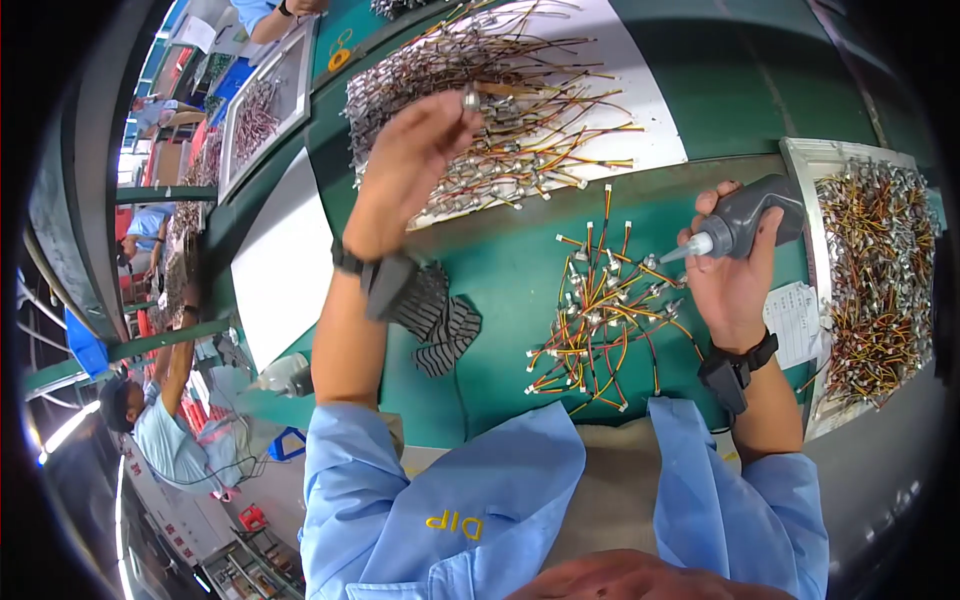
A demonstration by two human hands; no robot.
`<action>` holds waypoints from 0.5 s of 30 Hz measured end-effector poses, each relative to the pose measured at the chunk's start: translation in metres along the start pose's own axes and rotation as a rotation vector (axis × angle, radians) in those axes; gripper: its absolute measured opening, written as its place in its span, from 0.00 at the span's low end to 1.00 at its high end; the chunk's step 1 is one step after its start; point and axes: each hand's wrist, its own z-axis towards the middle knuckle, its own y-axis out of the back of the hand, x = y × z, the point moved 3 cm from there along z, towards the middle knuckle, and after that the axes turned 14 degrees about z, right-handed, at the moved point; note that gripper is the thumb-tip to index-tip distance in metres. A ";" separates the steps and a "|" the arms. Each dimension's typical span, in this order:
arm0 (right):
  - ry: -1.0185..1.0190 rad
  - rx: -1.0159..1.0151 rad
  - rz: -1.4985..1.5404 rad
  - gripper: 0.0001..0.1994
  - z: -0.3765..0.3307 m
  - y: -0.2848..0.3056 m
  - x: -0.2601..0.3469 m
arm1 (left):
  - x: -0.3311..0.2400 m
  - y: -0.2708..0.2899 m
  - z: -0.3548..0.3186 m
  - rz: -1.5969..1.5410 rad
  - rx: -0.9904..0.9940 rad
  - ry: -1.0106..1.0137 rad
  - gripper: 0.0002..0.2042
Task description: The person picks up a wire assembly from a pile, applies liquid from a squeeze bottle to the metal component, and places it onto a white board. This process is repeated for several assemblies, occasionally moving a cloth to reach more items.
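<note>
Left hand: the left hand (pixel 418 150) was raised above the table (pixel 500 280), fingertips pinched shut on a small metal part (pixel 470 97) held over the far heap of wire leads (pixel 500 110).
Right hand: the right hand (pixel 735 265) was wrapped around a grey squeeze bottle (pixel 755 215), its pale nozzle (pixel 690 247) aimed left toward the near pile of wire leads (pixel 605 320).
Part location: between thumb and fingers of the left hand, clear of the table and well apart from the nozzle.
Risk, drip: the tilted nozzle hung just beside the near pile; a stray squeeze would probably wet leads not meant to be wetted.
Risk, drop: the pinch on the metal part looked slight; a slip would likely lose it among the far heap.
Risk, snag: the dark wrist straps (pixel 400 285) could catch loose wires as the arms moved.
Tray, right: a white tray (pixel 800 160) at the table's right edge held a dense mass of red, yellow and black leads (pixel 875 270).
Tray, far left: a white-rimmed tray (pixel 300 50) held a similar tangle of leads (pixel 255 110).
White sheet: a white sheet (pixel 640 70) carried the far heap, loose and unboxed.
</note>
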 end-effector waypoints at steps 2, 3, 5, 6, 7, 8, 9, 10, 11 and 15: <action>-0.001 -0.018 -0.004 0.25 0.001 0.000 0.001 | -0.008 0.007 0.048 0.079 -0.008 -0.055 0.12; 0.010 -0.012 0.000 0.25 0.002 0.002 0.002 | -0.012 0.009 0.071 0.150 -0.018 -0.105 0.13; -0.008 0.004 0.043 0.24 0.002 0.008 0.004 | -0.013 0.011 0.115 0.268 -0.028 -0.139 0.13; -0.020 0.018 0.067 0.24 0.004 0.009 0.003 | -0.014 0.015 0.135 0.386 -0.056 -0.168 0.13; -0.011 0.028 0.073 0.24 0.005 0.010 0.002 | -0.013 0.018 0.152 0.395 -0.052 -0.179 0.13; -0.033 0.014 0.044 0.24 0.006 0.012 0.000 | -0.008 0.026 0.170 0.664 -0.156 -0.247 0.11; -0.053 -0.004 0.015 0.24 0.005 0.015 0.000 | -0.007 0.025 0.179 0.932 -0.262 -0.314 0.09; -0.075 -0.021 -0.013 0.24 0.004 0.016 -0.001 | -0.003 0.025 0.186 0.937 -0.256 -0.324 0.09; -0.063 -0.017 -0.009 0.24 0.005 0.016 0.001 | -0.001 0.023 0.191 0.997 -0.280 -0.320 0.08; -0.085 -0.044 -0.006 0.23 0.006 0.015 -0.002 | 0.008 0.034 0.205 0.992 -0.307 -0.346 0.07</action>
